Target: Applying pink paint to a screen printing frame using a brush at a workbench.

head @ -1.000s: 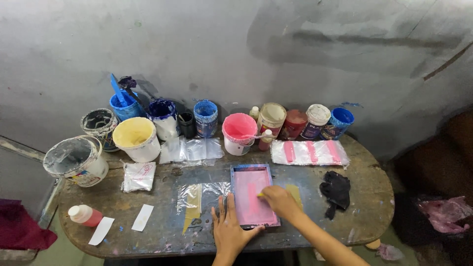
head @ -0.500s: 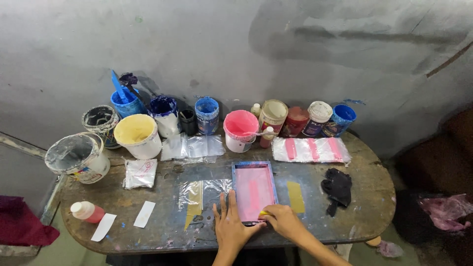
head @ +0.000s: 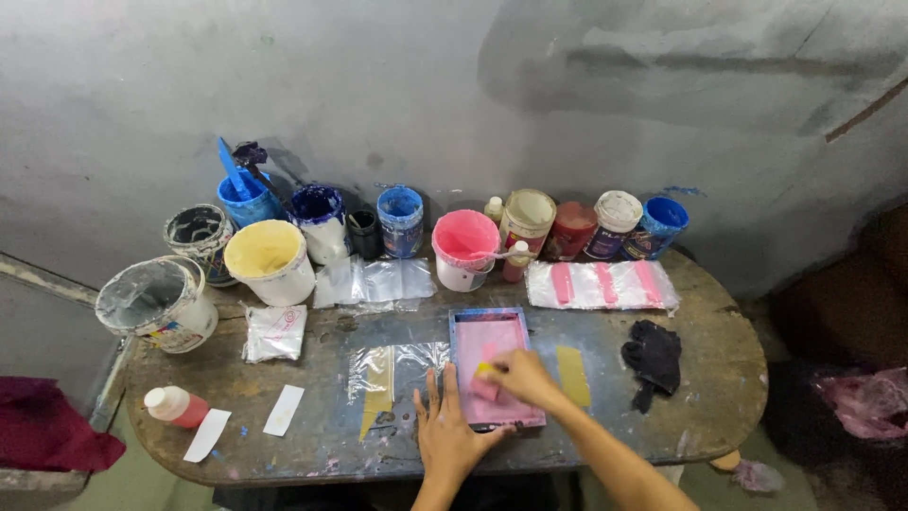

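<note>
The left hand [head: 446, 437] lies flat with fingers spread, gripping nothing, its fingertips [head: 450, 378] pressing the near left corner of a small pink-stained rectangular screen frame [head: 492, 352]. The right hand [head: 518, 377] is curled around a small pink block with a yellow tip [head: 485, 381], which rests on the pink mesh just left of its knuckles (the grip itself is partly hidden by the hand). The frame lies flat on a worn, paint-flecked wooden table [head: 719, 378] with rounded ends, close to the near edge.

Left of the spread fingers, crinkled clear plastic sheet [head: 397, 364] with a yellow strip lies beside the frame; further left are two white paper slips [head: 283, 410] and a small white bottle of red fluid [head: 175, 406]. Right of the curled fingers sit a yellow patch [head: 572, 375] and a crumpled black cloth [head: 653, 358], with bare wood beyond.

Beyond the fingertips, a pink-smeared bucket [head: 464, 248] stands just past the frame's far edge. A striped plastic bag [head: 602, 285] lies to its right, and a yellow-coated bucket [head: 270, 259] to its left. Round jars and tubs crowd the rough grey wall [head: 454, 85].
</note>
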